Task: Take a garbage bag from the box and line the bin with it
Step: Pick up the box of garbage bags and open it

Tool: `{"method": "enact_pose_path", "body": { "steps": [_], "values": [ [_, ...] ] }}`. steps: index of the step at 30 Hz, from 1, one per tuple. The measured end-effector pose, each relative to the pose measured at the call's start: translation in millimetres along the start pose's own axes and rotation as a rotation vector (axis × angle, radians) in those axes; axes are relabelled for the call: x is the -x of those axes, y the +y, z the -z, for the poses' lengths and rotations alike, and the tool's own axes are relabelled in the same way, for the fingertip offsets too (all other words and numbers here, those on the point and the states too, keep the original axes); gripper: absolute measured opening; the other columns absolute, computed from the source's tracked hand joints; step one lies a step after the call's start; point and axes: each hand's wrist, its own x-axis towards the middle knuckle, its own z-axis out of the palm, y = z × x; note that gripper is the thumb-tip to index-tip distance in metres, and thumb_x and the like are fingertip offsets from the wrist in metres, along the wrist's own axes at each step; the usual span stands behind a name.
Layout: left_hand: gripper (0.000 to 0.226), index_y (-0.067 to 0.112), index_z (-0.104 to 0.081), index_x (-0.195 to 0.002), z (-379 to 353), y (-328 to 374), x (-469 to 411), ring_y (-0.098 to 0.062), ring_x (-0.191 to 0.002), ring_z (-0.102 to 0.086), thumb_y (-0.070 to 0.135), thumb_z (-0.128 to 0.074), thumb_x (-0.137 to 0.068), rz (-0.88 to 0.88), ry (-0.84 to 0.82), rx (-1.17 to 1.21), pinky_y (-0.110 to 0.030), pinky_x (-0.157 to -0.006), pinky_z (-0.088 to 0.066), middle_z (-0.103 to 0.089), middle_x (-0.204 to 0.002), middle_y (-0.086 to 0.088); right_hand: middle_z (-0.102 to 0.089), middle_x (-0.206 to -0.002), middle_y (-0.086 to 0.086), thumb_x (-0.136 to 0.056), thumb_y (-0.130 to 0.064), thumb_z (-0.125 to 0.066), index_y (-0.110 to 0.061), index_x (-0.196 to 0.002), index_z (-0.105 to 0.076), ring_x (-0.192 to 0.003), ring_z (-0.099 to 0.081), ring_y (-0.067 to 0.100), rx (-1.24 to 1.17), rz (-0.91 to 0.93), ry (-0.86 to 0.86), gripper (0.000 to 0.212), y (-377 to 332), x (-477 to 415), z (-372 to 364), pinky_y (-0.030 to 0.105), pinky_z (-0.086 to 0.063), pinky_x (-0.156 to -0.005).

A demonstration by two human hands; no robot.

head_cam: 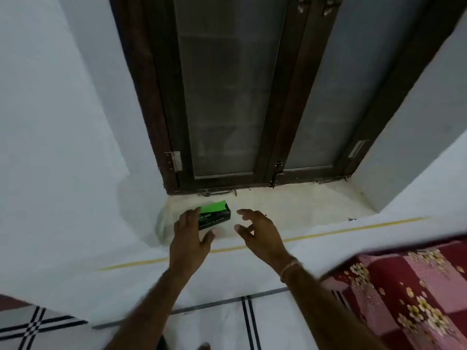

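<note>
Lying on the pale stone window sill [290,203], toward its left end, is the green-and-black garbage bag box [217,215], long side facing the camera, green top up, white lettering on its black front too blurred to read in full. Left hand [190,236] reaches over the box's left end; fingers spread and curled, thumb just below the box's front lower edge; contact with the box cannot be confirmed from this view, and the fingers are apart, not clamped on it. Right hand [259,229] is just right of the box, apart from it, fingers and thumb open in a loose claw, holding nothing; a thin band [289,268] sits on that wrist. Behind the box, the dark wooden window frame [274,117] with frosted panes, shut. Below the box, a white wall face with a yellow line [328,232]. Well right of and below the box, a red and pink floral bedspread [404,294]. The bin does not show.
</note>
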Motion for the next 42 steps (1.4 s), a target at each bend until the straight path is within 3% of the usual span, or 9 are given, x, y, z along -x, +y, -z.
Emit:
{"method": "enact_pose_path", "body": {
  "steps": [5,10,13,15,19,27,30,33,42],
  "values": [
    [0.079,0.019,-0.036,-0.157,-26.2,-24.8,-48.4,-0.035,-0.142,-0.037,0.042,-0.071,-0.09,0.108,-0.148,-0.15,-0.049,-0.097,-0.053,-0.04,-0.157,-0.014,-0.061,-0.129,0.011,-0.093,-0.023,-0.071,-0.019,-0.149,-0.048,-0.092,-0.07,0.025,-0.105,-0.11,-0.13,0.06,23.5,-54.2,-34.9,0.041,-0.059,-0.089],
    [0.065,0.023,-0.053,-0.144,-41.5,-44.0,-67.4,-0.032,-0.117,-0.054,0.036,-0.076,-0.085,0.111,-0.22,-0.089,-0.043,-0.081,-0.057,-0.059,-0.127,-0.009,-0.058,-0.129,0.018,-0.088,-0.019,-0.076,-0.015,-0.151,-0.047,-0.117,-0.06,0.033,-0.149,-0.093,-0.288,0.07,46.9,-101.6,-50.1,0.046,-0.051,-0.102],
    [0.06,0.025,-0.056,-0.14,-34.9,-49.1,-71.5,-0.027,-0.11,-0.054,0.042,-0.068,-0.084,0.069,-0.233,0.024,-0.038,-0.082,-0.053,-0.058,-0.122,-0.004,-0.067,-0.119,0.009,-0.077,-0.026,-0.084,-0.018,-0.132,-0.065,-0.098,-0.068,0.02,-0.269,-0.085,-0.279,0.059,53.8,-108.7,-43.8,0.042,-0.057,-0.089],
    [0.06,0.028,-0.056,-0.14,-31.0,-50.6,-71.9,-0.025,-0.109,-0.055,0.046,-0.066,-0.084,0.06,-0.257,0.1,-0.035,-0.085,-0.051,-0.057,-0.122,-0.002,-0.07,-0.113,0.004,-0.074,-0.025,-0.088,-0.017,-0.124,-0.068,-0.073,-0.064,0.002,-0.356,-0.081,-0.275,0.054,54.6,-107.3,-33.4,0.025,-0.055,-0.072],
    [0.061,0.032,-0.058,-0.137,-23.8,-47.3,-69.2,-0.019,-0.11,-0.059,0.052,-0.065,-0.08,0.086,-0.233,0.23,-0.028,-0.091,-0.053,-0.057,-0.121,0.003,-0.07,-0.082,0.018,-0.076,-0.015,-0.089,-0.016,-0.106,-0.065,-0.048,-0.051,0.005,-0.578,-0.124,-0.292,0.039,52.5,-101.1,-14.9,0.021,-0.041,-0.054],
    [0.057,0.031,-0.058,-0.133,-4.0,-24.0,-75.6,-0.004,-0.117,-0.06,0.041,-0.071,-0.079,0.105,-0.223,0.399,-0.017,-0.094,-0.051,-0.059,-0.127,0.009,-0.069,-0.109,0.012,-0.086,0.001,-0.076,-0.006,-0.083,-0.054,-0.083,-0.065,0.022,-0.937,-0.225,-0.348,0.024,70.2,-110.1,6.4,0.031,-0.053,-0.068],
    [0.056,0.035,-0.058,-0.132,-3.2,-19.1,-74.8,-0.001,-0.118,-0.06,0.029,-0.076,-0.079,0.144,-0.211,0.442,-0.016,-0.094,-0.052,-0.059,-0.124,0.016,-0.072,-0.107,0.008,-0.086,-0.001,-0.077,-0.003,-0.097,-0.068,-0.094,-0.066,0.01,-0.792,-0.171,-0.276,0.014,80.6,-115.7,7.1,0.023,-0.053,-0.074],
    [0.056,0.036,-0.059,-0.13,-3.7,-14.3,-74.0,-0.003,-0.117,-0.061,0.022,-0.075,-0.079,0.145,-0.189,0.437,-0.017,-0.095,-0.052,-0.06,-0.124,0.014,-0.071,-0.11,-0.016,-0.081,-0.019,-0.082,-0.027,-0.107,-0.074,-0.108,-0.055,0.002,-0.375,0.037,-0.151,0.028,80.3,-116.5,2.5,0.019,-0.044,-0.085],
    [0.057,0.032,-0.06,-0.132,-4.5,-12.3,-81.2,-0.01,-0.115,-0.061,0.011,-0.081,-0.083,0.137,-0.15,0.348,-0.008,-0.09,-0.049,-0.058,-0.125,0.014,-0.061,-0.111,-0.022,-0.08,-0.037,-0.078,-0.028,-0.125,-0.068,-0.104,-0.056,0.008,-0.386,0.18,-0.2,0.047,68.7,-114.2,8.7,0.019,-0.048,-0.087]
  ]
}}
